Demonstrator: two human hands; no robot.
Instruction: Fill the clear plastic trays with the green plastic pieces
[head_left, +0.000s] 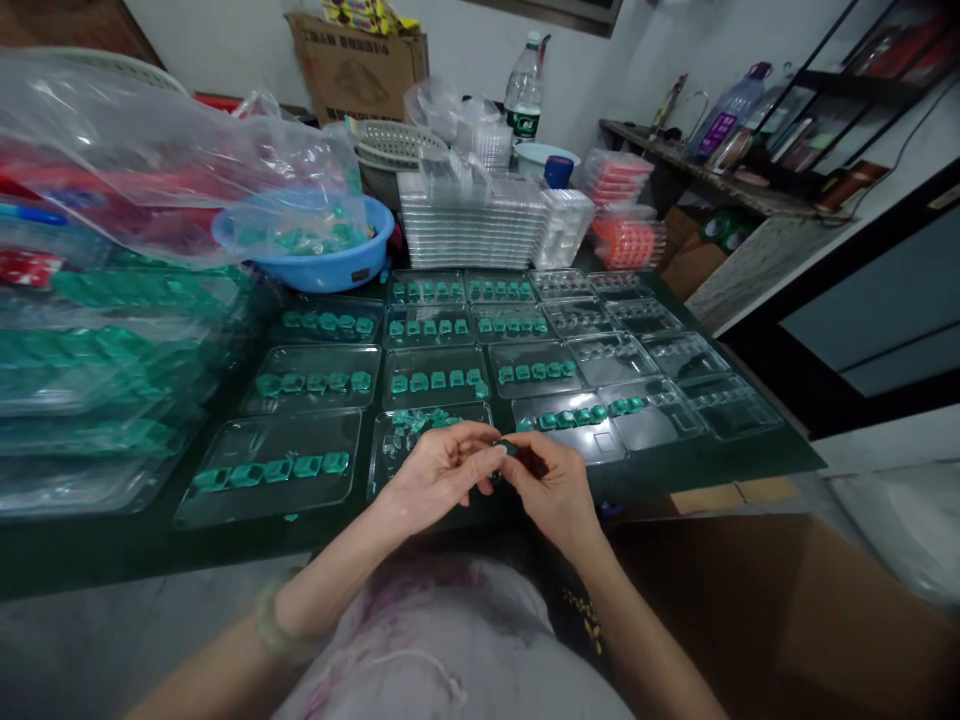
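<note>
My left hand (442, 468) and my right hand (553, 485) meet above the table's front edge. Their fingertips pinch a small dark green piece (505, 449) between them; fingers cover most of it, so its exact kind is unclear. Just behind my left hand, a clear plastic tray (381, 462) carries loose green translucent pieces (420, 418). Beyond my right hand, another clear tray (606, 447) has a row of green faceted pieces (574, 417). To the left lies a tray (270, 510) with a similar row along its middle.
Stacked filled trays (67, 440) and plastic wrap (172, 150) crowd the left side. A blue basin (322, 272) with green pieces stands behind. Stacked clear trays (472, 225), a bottle (524, 90) and orange packs (628, 238) line the back. A cardboard box (750, 600) sits lower right.
</note>
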